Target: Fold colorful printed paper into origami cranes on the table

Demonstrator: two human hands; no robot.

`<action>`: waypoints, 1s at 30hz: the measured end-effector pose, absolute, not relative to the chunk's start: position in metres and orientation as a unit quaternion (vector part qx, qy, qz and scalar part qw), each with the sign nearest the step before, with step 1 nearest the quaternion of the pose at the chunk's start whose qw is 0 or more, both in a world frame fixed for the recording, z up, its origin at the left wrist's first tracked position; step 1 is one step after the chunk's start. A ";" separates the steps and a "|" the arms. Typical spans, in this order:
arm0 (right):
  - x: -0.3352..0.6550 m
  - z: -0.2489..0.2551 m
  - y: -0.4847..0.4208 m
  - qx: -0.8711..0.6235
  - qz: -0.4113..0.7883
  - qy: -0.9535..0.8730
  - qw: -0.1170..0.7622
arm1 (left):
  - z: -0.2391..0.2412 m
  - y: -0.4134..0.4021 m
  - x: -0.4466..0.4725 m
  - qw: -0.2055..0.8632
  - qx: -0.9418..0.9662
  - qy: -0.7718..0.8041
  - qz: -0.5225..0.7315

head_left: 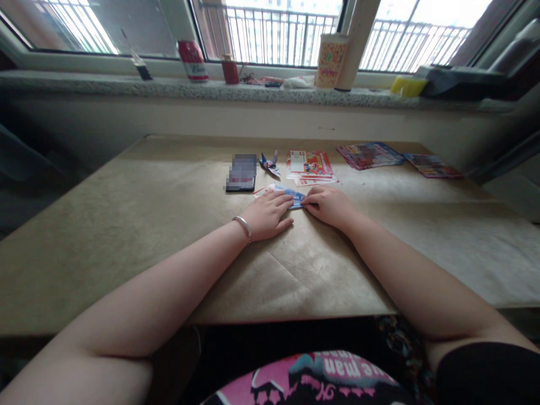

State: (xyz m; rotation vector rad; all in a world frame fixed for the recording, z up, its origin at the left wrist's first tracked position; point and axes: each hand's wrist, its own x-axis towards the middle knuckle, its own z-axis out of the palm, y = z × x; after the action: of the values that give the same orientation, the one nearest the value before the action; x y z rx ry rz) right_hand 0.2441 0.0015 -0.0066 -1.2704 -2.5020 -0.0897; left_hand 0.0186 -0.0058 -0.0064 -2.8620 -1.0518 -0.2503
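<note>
A folded piece of printed paper (pixel 296 198), blue and white, lies on the table in front of me. My left hand (pixel 270 214), with a silver bangle at the wrist, rests flat over its left part, fingers stretched out. At the paper's right end my right hand (pixel 327 205) pinches the tip between thumb and fingers. Just beyond the paper stands a small folded paper figure (pixel 270 165) with pointed blue parts. Left of that figure lies a dark phone (pixel 242 173), its screen blurred. Part of the paper is hidden under my left hand.
Red and white printed sheets (pixel 310 166) lie beyond my right hand. Farther right are colourful printed cards (pixel 371 154) and another small stack (pixel 432 166). The windowsill (pixel 261 94) holds a red and white can (pixel 193 61), a patterned cup (pixel 331 61) and a yellow sponge-like block (pixel 408 86).
</note>
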 end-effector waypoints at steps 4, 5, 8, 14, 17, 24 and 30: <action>0.244 -0.004 0.000 -0.453 -0.037 -0.878 0.151 | -0.009 -0.003 0.018 0.003 -0.940 -0.333 -0.077; 0.243 -0.003 0.000 -0.456 -0.038 -0.877 0.146 | -0.010 -0.002 0.017 0.002 -0.941 -0.329 -0.076; 0.243 0.001 -0.002 -0.463 -0.036 -0.876 0.133 | -0.010 -0.002 0.017 0.009 -0.942 -0.328 -0.068; 0.249 0.010 -0.003 -0.488 -0.021 -0.868 0.093 | -0.008 -0.003 0.018 0.006 -0.941 -0.333 -0.061; 0.254 0.012 -0.001 -0.489 -0.018 -0.868 0.080 | -0.007 -0.004 0.018 -0.001 -0.939 -0.340 -0.057; 0.258 0.012 0.000 -0.467 -0.025 -0.880 0.086 | -0.006 -0.004 0.019 -0.010 -0.939 -0.338 -0.056; 0.258 0.013 -0.002 -0.474 -0.040 -0.876 0.077 | -0.007 -0.004 0.019 -0.009 -0.939 -0.337 -0.061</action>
State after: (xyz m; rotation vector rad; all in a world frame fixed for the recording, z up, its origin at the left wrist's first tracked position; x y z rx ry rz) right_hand 0.2580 -0.0021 0.0130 -1.4209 -2.6247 -0.1213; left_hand 0.0189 -0.0039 -0.0073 -2.9685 -1.0666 -0.1922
